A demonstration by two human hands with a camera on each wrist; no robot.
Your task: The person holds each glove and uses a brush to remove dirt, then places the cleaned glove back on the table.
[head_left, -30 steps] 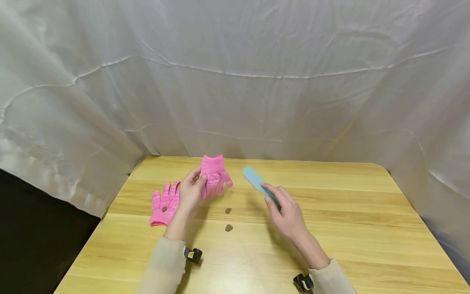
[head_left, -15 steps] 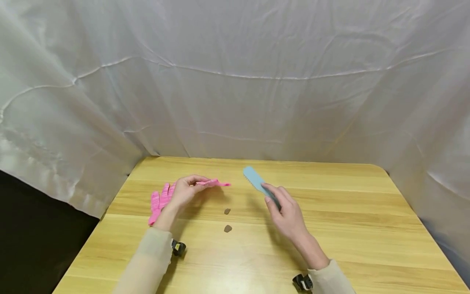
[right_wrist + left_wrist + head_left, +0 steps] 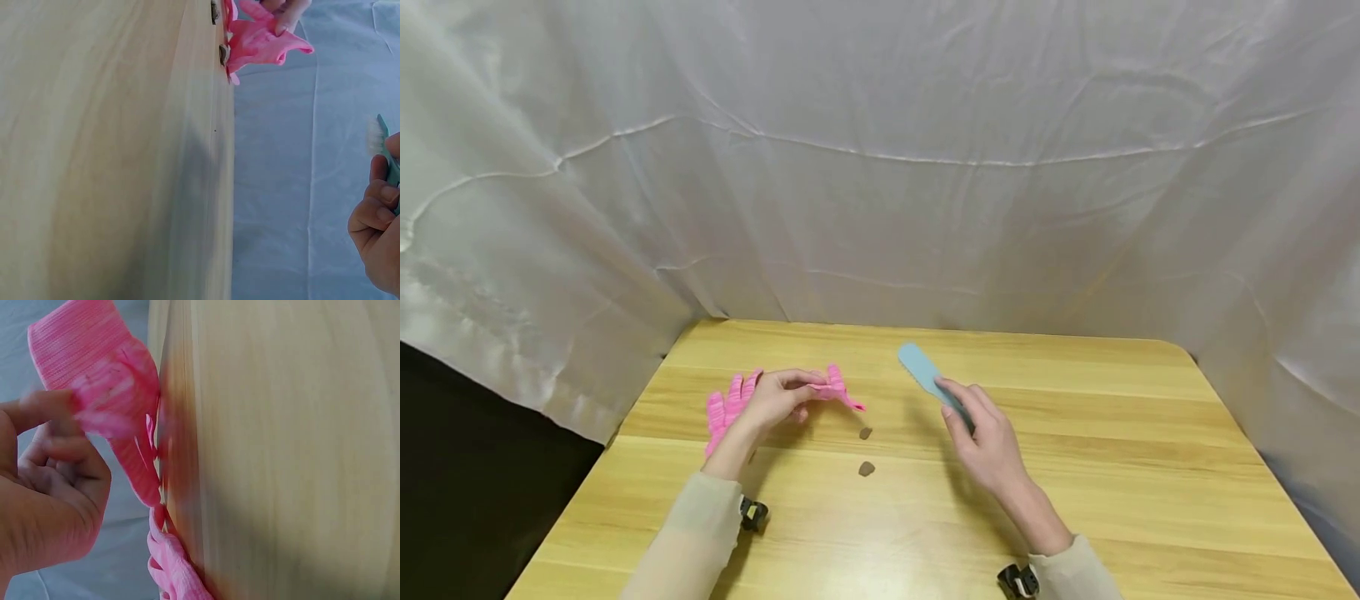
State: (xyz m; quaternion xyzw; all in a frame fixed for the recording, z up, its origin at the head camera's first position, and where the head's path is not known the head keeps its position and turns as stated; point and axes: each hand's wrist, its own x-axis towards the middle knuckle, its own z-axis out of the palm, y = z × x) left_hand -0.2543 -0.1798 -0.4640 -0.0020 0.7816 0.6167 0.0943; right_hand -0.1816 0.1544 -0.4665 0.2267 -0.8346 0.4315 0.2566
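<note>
Between the thumb and fingers of my left hand (image 3: 778,400) a pink knitted glove (image 3: 835,388) is pinched, held up over the table. The left wrist view shows this glove (image 3: 103,356) with its ribbed cuff on the far side of the fingers, which are blurred. A second pink glove (image 3: 724,410) lies flat on the table, partly hidden behind the left hand and forearm. My right hand (image 3: 988,437) grips the handle of a light blue brush (image 3: 920,365) above the table. Its pale bristles (image 3: 375,134) appear in the right wrist view.
Two small flat brown pieces, a nearer one (image 3: 867,469) and a farther one (image 3: 866,433), lie on the wooden table (image 3: 1112,475) between the hands. A grey-white curtain (image 3: 880,225) hangs behind the table's back edge.
My left hand has lowered and turned the pink glove from facing the head camera to nearly edge-on, then tilted it again. The right hand and brush stay almost still.
</note>
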